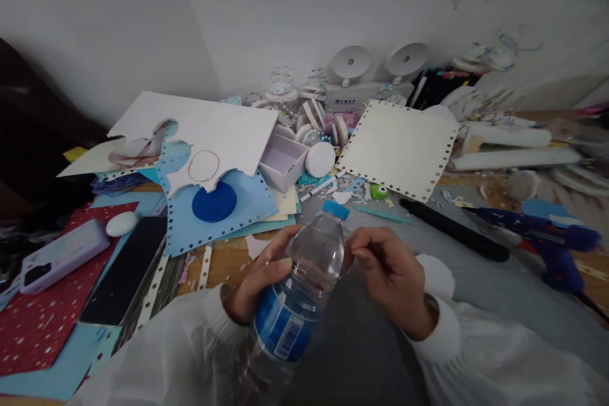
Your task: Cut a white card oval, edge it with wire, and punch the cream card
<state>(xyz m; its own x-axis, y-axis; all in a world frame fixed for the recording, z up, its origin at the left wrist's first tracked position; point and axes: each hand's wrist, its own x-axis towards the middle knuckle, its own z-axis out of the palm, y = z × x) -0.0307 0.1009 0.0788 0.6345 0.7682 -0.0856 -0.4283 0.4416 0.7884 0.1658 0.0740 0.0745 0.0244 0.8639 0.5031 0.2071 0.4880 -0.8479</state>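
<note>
A clear plastic water bottle point(304, 273) with a blue cap point(335, 210) and a blue label leans to the right in front of me, its bottom lost in shadow. My left hand point(263, 271) is wrapped round its upper part, thumb across the near side. Beside the bottle's shoulder, on the right, is my right hand point(387, 273) with fingers curled and thumb against the index finger. Whether those fingertips pinch something or touch the bottle cannot be made out. A white round piece point(436, 276) lies partly hidden behind the right wrist.
Right of the hands lie a black stick-like tool point(454, 230) and a blue glue gun point(547, 238). Punched paper sheets point(399, 146), a small box point(281, 160) and white discs point(320, 159) crowd the back. Two phones, one black point(126, 269), one in a lilac case point(66, 255), lie left.
</note>
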